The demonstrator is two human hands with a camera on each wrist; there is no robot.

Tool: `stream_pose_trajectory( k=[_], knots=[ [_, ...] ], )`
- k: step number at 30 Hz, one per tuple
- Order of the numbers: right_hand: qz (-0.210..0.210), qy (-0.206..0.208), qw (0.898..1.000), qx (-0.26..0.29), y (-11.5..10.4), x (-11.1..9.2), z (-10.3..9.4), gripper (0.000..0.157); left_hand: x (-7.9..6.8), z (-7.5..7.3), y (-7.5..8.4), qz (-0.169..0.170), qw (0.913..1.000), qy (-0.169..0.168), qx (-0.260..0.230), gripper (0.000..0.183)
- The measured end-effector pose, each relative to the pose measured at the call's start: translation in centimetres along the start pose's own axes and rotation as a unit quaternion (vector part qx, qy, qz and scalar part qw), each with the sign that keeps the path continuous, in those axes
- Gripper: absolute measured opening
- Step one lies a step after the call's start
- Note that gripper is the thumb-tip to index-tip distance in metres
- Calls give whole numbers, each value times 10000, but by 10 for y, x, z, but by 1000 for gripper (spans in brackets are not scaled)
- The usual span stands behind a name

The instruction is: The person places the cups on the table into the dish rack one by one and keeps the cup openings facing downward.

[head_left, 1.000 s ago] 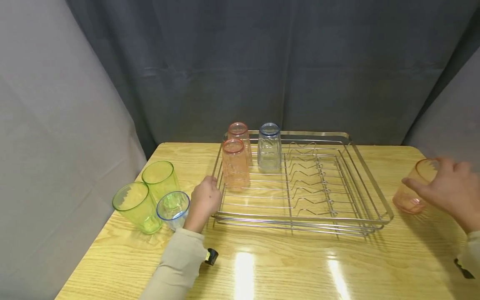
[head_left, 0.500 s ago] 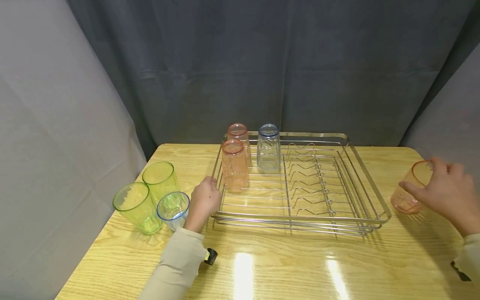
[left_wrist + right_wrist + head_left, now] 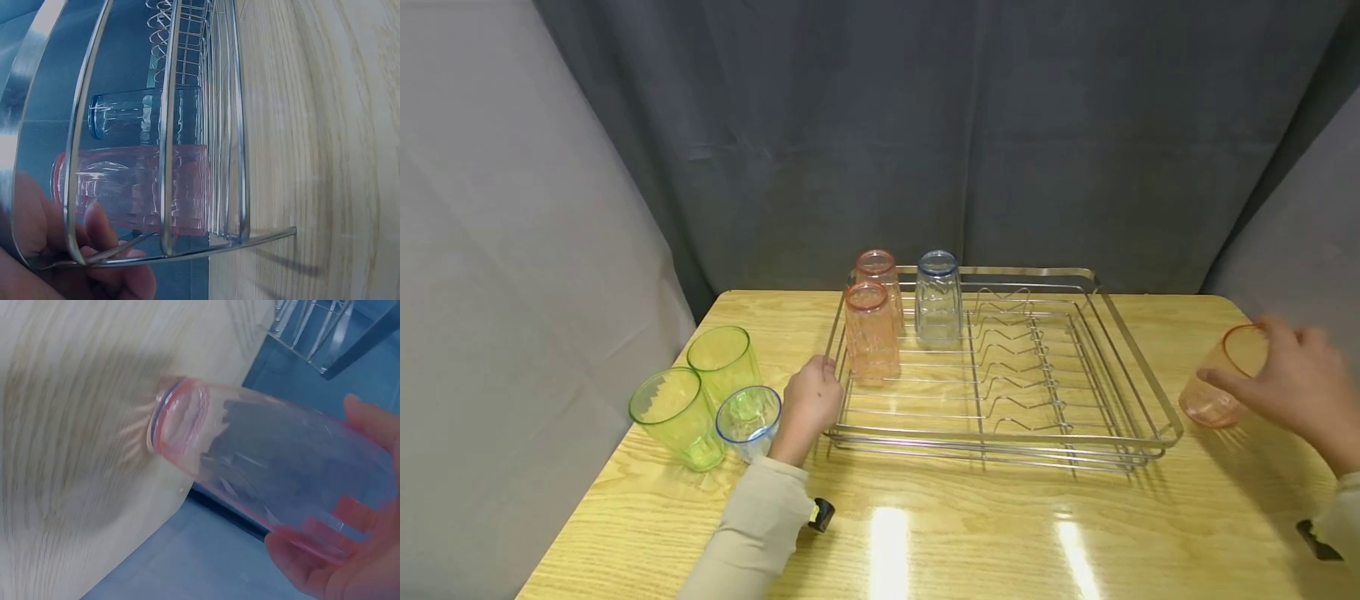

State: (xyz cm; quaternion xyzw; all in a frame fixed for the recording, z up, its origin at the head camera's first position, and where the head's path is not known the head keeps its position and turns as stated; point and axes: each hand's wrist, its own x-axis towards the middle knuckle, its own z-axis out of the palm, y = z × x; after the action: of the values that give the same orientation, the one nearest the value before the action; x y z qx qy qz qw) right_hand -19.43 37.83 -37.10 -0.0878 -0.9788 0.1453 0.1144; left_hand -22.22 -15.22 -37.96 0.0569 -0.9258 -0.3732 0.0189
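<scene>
My left hand (image 3: 814, 398) grips the front left corner area of a metal wire dish rack (image 3: 1000, 437); in the left wrist view its fingers (image 3: 100, 228) curl round the wires. At the far right, my right hand (image 3: 1300, 383) holds an orange-tinted drinking glass (image 3: 1217, 387) by its upper part, thumb on one side and fingers on the other. This glass stands mouth up, with its base (image 3: 181, 419) right at the tabletop in the right wrist view. Upside down in the rack's left half are two orange glasses (image 3: 872, 337) and a blue-rimmed clear glass (image 3: 938, 300).
Left of the rack, two green glasses (image 3: 688, 425) and a blue-rimmed glass (image 3: 748, 425) stand mouth up, close to my left forearm (image 3: 748, 517). The wooden table (image 3: 970, 533) runs back to a dark curtain (image 3: 880, 150), with pale cloth (image 3: 512, 250) at the sides.
My right hand has come slightly left, closer round the orange glass. My left hand stays on the rack, and the other glasses stand as before.
</scene>
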Motion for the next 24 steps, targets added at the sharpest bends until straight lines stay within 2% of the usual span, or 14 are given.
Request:
stream_pose_trajectory(
  k=[6, 14, 24],
  knots=[
    [-70, -42, 9999, 80, -4, -3, -5, 94, 1, 2, -2, 14, 10000, 40, 2, 44],
    [-172, 487, 9979, 391, -25, -10, -22, 78, 2, 2, -2, 54, 10000, 58, -31, 43],
    [-346, 831, 9934, 710, -56, -25, -40, 83, 1, 0, -3, 192, 9996, 203, -49, 41]
  ],
)
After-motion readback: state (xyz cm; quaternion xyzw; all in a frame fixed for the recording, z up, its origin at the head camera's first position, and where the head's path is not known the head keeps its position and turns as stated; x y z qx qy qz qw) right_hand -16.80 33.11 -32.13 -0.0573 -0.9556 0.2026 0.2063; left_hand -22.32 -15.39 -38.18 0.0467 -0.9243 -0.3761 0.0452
